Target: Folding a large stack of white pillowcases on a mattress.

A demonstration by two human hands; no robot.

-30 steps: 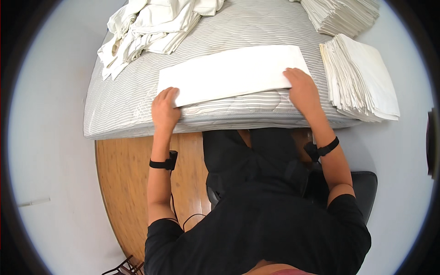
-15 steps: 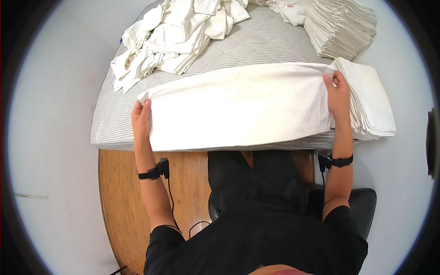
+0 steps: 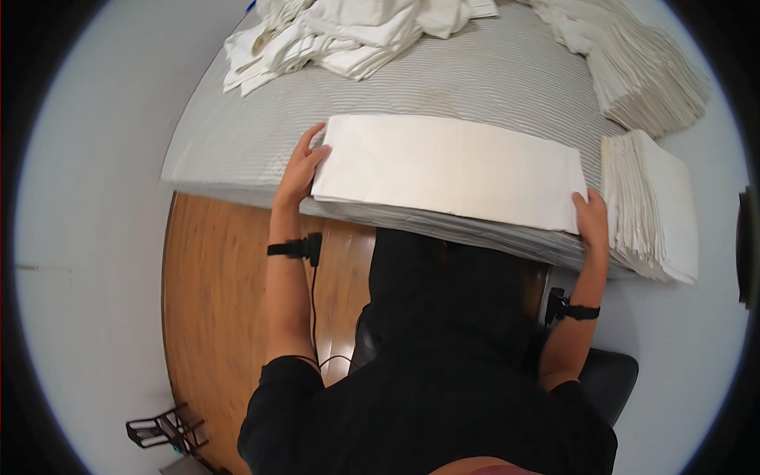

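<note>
A white cloth (image 3: 451, 170), folded into a long narrow band, lies along the near edge of the striped mattress. My left hand (image 3: 299, 170) holds its left end, thumb at the cloth's edge and fingers reaching up beside the far corner. At the near right corner, my right hand (image 3: 592, 218) grips the other end with the thumb on top; the cloth partly hides its fingers. Just to the right of that hand is a stack of folded white cloths (image 3: 653, 206), layered edges facing it.
A loose heap of white cloths (image 3: 348, 36) covers the far left of the mattress (image 3: 475, 87). Another tall, leaning stack of cloths (image 3: 649, 75) stands at the far right. Black straps with small devices (image 3: 305, 248) and cables sit on both wrists. White walls rise on either side.
The cloth has gone from a broad sheet held by its far corners to a narrower folded band. My hands have moved closer together. The whole view has turned slightly.
</note>
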